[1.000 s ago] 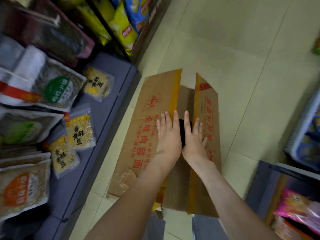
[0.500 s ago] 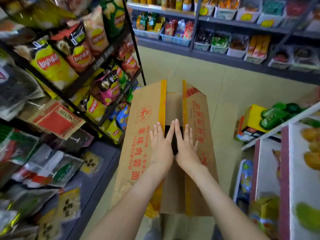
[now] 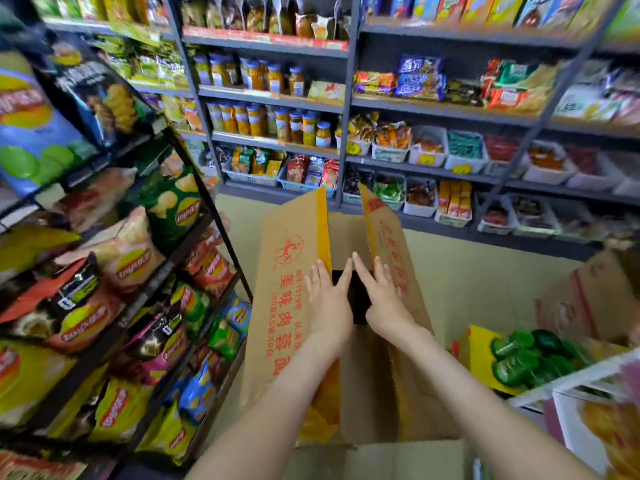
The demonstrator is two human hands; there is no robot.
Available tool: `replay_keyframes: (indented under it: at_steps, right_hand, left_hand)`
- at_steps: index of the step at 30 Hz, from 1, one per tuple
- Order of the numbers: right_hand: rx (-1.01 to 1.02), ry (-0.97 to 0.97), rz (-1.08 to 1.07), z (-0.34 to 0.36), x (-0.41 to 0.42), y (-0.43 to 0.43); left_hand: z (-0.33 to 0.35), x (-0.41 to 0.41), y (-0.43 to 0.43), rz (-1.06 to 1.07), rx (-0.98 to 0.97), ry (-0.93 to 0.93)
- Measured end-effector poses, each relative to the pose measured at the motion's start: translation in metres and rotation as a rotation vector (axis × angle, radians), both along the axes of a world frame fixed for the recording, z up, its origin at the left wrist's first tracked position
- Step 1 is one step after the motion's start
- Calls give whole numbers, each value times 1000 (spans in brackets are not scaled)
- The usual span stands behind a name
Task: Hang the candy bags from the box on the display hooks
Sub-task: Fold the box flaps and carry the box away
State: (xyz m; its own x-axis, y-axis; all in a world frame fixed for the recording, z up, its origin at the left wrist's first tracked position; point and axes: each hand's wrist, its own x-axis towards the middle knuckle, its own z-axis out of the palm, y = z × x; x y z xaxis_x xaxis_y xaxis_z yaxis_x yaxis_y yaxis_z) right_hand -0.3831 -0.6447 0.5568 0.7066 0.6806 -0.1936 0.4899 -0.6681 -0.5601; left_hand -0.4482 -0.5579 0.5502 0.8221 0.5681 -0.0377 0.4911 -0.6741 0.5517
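1. Far shelves (image 3: 450,109) are crammed with jars and snack tubs, and there's a chip rack (image 3: 104,271) on the left. I can't pick out any hooks.
2. The box (image 3: 367,393) stands near, mid-aisle. Its flaps (image 3: 294,258) are part open, with a dark gap between them.
3. The left hand (image 3: 327,306) and right hand (image 3: 386,303) lie flat, one on each flap. Fingers are straight, slightly spread, pinching nothing.
4. No candy bags are out, so by my reckoning the hanging hasn't begun. They're presumably inside the box.
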Motion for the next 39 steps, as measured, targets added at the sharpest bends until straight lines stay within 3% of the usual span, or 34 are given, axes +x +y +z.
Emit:
replay_keyframes:
  at_steps: [9,16,22,27,29,33,39]
  right_hand:
    - [-34,24,-18,-6,230,114]
    - [-133,12,117,-6,381,248]
    - [-22,64,330,-10,465,398]
    - [-151,122,145,-34,542,537]
    - [-109,118,122,-40,565,579]
    - [-40,-99,304,-25,601,651]
    - [-15,-198,595,-13,601,820]
  left_hand:
    - [-8,226,111,32,-47,-22]
    - [14,347,235,275,-86,21]
    - [2,413,362,509,-13,50]
    - [1,454,486,635,98,-15]
    - [4,471,533,685,129,-34]
    - [21,501,598,781,95,15]
    - [20,544,739,898,220,123]
